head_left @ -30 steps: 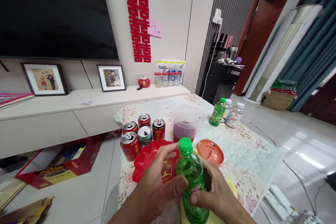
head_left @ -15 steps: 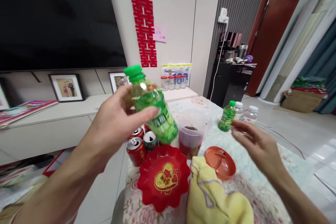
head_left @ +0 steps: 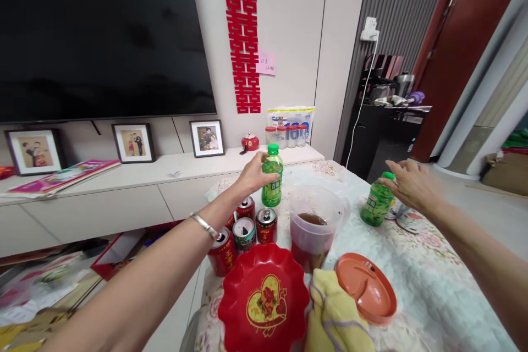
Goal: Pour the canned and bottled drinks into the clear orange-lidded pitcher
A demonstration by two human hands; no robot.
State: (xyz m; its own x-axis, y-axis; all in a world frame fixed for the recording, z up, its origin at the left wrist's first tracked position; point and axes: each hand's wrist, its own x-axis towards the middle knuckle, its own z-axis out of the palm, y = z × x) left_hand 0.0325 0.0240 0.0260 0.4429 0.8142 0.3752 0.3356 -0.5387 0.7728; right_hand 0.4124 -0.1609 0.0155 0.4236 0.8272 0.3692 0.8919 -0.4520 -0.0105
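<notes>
My left hand (head_left: 258, 175) is wrapped around a green-capped drink bottle (head_left: 271, 190), upright at the far side of the table behind the drink cans. Over on the right, my right hand (head_left: 412, 182) has its fingers apart beside the cap of a second green drink bottle (head_left: 377, 203); whether they touch it I cannot tell. Clear bottles (head_left: 410, 219) behind that hand are partly hidden. Between the hands stands a plastic pitcher (head_left: 312, 231) of brown liquid. Several cans, among them a teal one (head_left: 244, 234), cluster below my left wrist.
Nearest me are a red scalloped plate (head_left: 231, 308), a folded yellow cloth (head_left: 330, 308) and an orange lid (head_left: 373, 297). Framed photos (head_left: 207, 138) and lidded jars (head_left: 281, 136) stand on the white cabinet (head_left: 124, 198) behind the table.
My left hand has carried its bottle from above the cans to the table's far side. My right hand has reached outward to the bottles on the right. The view has shifted left.
</notes>
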